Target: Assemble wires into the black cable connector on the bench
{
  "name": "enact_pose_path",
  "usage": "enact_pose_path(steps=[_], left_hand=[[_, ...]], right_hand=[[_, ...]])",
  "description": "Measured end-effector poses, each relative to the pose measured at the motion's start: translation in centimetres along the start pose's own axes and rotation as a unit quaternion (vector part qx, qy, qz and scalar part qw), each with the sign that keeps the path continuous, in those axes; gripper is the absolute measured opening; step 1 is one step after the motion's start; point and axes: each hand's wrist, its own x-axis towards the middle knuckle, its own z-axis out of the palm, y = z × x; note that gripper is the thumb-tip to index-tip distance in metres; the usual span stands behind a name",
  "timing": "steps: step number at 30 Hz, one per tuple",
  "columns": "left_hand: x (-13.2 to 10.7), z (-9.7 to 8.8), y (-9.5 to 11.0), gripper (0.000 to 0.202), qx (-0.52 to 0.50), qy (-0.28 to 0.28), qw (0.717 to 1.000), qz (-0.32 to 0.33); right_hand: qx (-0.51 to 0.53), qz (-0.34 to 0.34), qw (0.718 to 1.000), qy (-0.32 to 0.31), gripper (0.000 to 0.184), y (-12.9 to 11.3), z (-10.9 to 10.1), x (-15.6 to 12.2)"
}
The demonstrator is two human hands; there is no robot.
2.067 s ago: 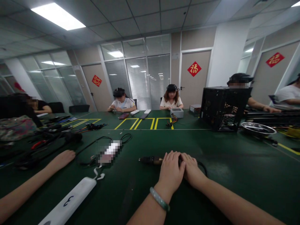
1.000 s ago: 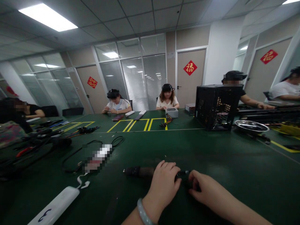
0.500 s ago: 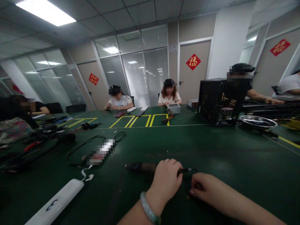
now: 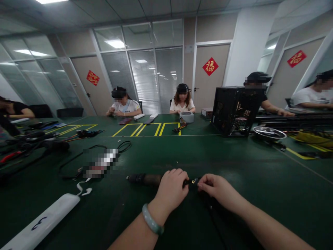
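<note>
A dark, rod-shaped tool (image 4: 144, 179) lies on the green table (image 4: 234, 166) in front of me. My left hand (image 4: 170, 191), with a pale green bangle on the wrist, is wrapped round the tool's right end. My right hand (image 4: 217, 189) pinches a small black connector (image 4: 192, 182) at the end of the tool, right beside my left fingers. A dark cable seems to run from there under my right forearm, hard to make out.
A white power strip (image 4: 41, 224) lies at the near left, with a blurred object and black cables (image 4: 75, 161) behind it. A black computer case (image 4: 235, 110) and a metal dish (image 4: 269, 133) stand at the right. Several people sit around the table.
My right hand has come back from the table surface to the tool's end and closed on the small connector. My left hand has kept its grip on the tool.
</note>
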Motion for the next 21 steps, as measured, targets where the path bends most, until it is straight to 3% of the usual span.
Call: enact_pose_path(steps=[5,21], left_hand=[[-0.3,-0.5,-0.3,0.016,-0.031,0.001,0.999,0.017],[-0.4,-0.6,-0.4,0.021,-0.060,-0.023,0.998,0.010]], right_hand=[[-0.057,-0.009,0.998,0.038,0.019,-0.1,0.4,-0.2],[-0.134,-0.051,0.989,0.044,0.009,-0.5,1.3,-0.2]])
